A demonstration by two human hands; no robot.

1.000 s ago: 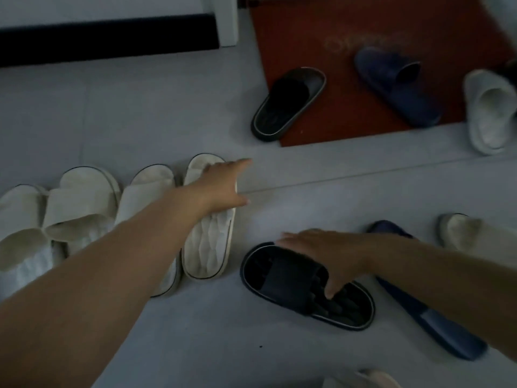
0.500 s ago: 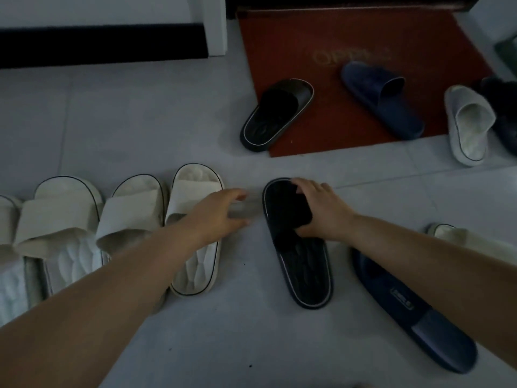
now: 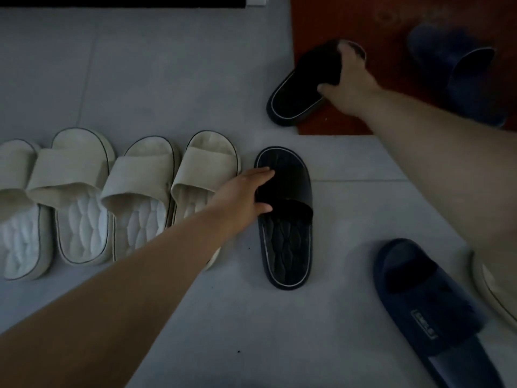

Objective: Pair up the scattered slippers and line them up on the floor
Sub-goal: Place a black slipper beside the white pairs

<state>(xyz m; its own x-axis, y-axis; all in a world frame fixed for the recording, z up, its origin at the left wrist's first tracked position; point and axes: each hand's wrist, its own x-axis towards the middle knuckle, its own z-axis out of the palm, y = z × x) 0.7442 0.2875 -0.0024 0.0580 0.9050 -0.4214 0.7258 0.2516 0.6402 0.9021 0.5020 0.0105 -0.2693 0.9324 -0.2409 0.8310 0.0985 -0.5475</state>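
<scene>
Flanking the black slipper lie white slippers, one navy slipper.

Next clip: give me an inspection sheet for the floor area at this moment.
Surface: grey tiled floor.
Job's things: four cream slippers in a row; near black slipper beside them; far black slipper across the red mat's edge; mat navy slipper; floor navy slipper; stray cream slipper at the right edge.
Clutter: nothing seen.
Hands: left hand holds the near black slipper's strap; right hand grips the far black slipper's strap.
Cables: nothing seen.
Surroundings: red mat; dark skirting.
</scene>
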